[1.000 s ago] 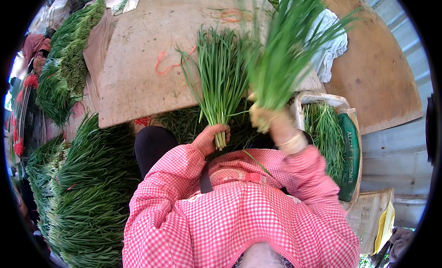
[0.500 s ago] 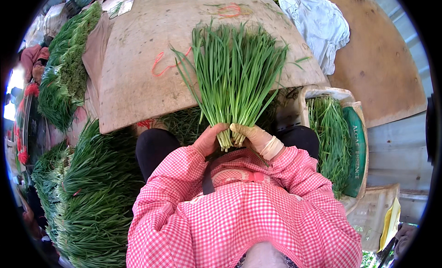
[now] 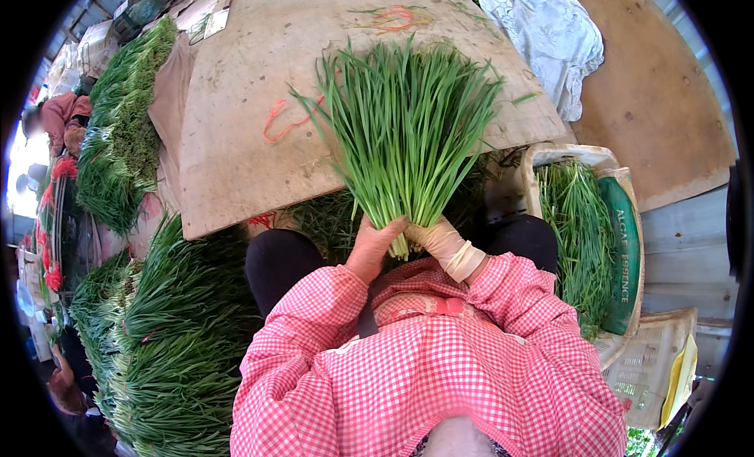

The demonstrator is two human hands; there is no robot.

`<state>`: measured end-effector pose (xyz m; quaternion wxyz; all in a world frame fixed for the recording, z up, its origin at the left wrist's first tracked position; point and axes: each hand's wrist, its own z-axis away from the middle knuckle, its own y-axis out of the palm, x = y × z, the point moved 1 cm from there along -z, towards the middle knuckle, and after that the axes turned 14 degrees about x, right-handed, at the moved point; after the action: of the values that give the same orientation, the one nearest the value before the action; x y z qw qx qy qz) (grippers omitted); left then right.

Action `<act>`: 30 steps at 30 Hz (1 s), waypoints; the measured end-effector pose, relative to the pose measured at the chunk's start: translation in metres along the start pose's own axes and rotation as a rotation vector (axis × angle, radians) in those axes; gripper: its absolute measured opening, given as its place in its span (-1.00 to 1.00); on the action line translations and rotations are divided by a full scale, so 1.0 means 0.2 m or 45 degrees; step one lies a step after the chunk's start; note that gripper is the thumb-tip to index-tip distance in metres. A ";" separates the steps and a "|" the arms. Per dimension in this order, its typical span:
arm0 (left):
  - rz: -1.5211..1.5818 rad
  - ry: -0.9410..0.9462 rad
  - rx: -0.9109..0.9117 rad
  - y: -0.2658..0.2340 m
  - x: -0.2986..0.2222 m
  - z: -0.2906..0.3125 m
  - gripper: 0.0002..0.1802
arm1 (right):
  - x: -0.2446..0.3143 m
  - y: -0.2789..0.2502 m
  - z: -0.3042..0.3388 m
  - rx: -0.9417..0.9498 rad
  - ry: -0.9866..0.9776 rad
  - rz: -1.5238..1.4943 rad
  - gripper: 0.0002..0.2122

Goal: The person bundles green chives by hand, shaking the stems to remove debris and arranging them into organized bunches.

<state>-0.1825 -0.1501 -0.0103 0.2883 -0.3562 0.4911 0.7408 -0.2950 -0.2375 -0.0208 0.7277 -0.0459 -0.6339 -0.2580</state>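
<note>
A thick bunch of green garlic chives [image 3: 408, 135] fans out over the near edge of the wooden board, its pale cut ends pointing toward my body. My left hand [image 3: 375, 243], bare, is closed round the left side of the stems. On the right side of the same stems, my right hand [image 3: 444, 245] is closed too, wearing a pale glove with a white band at the wrist. The two hands meet at the stem bases, and the palms and most fingertips are hidden. A red tie string [image 3: 287, 121] lies on the board left of the leaves.
Wooden board [image 3: 243, 158] ahead, with another red string [image 3: 397, 18] at its far side. Large heaps of chives [image 3: 181, 347] stand at my left. At right is a white crate [image 3: 573, 152] of chives with a green sack [image 3: 620, 253]. A white cloth [image 3: 550, 40] hangs over the board's edge.
The two side-by-side halves of the bunch have come together into one fan. My hands have drawn closer at the stems, and the whole view has shifted slightly.
</note>
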 end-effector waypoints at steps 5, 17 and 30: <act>0.541 -0.003 0.186 -0.01 -0.10 0.03 -0.67 | 0.20 0.08 0.03 0.003 -0.091 -0.285 -0.74; 0.737 -0.189 0.388 -0.06 0.02 -0.01 -0.51 | 0.18 0.06 0.04 0.340 0.339 -0.838 -0.56; 0.791 -0.234 0.671 0.00 -0.07 0.03 -0.32 | 0.28 0.07 0.14 1.077 1.048 0.238 -0.15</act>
<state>-0.1751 -0.1453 0.0029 0.1750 -0.0378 0.7202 0.6703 -0.3110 -0.2329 0.0408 0.8883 0.2960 -0.3407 0.0853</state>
